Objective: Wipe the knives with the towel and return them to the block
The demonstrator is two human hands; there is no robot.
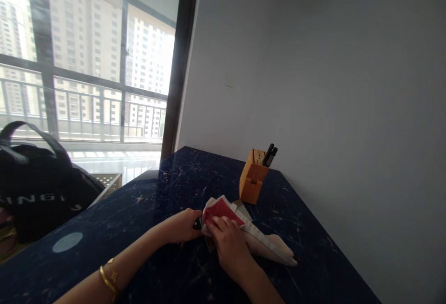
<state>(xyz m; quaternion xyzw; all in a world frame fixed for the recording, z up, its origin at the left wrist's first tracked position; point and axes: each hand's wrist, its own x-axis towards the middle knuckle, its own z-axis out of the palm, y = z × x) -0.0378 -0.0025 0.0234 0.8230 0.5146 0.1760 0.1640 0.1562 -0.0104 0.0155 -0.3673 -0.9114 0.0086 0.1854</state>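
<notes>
My left hand [184, 226] wraps tightly round a black handle [197, 223]; beside it my half-curled right hand [230, 243] presses cloth [260, 238], pinch hidden, apparently wiping, which calls for steady pressure.

A veined blue table [205, 174] bears a cloth [266, 244] and wooden knife block [252, 179].

Over my remote feed I see a bare right forearm [261, 287] and a bare left forearm [146, 247], the left ringed by a smooth, rounded gold bangle [107, 282] with a small, star-like, pointed gold ornament [114, 275] beside its band
</notes>
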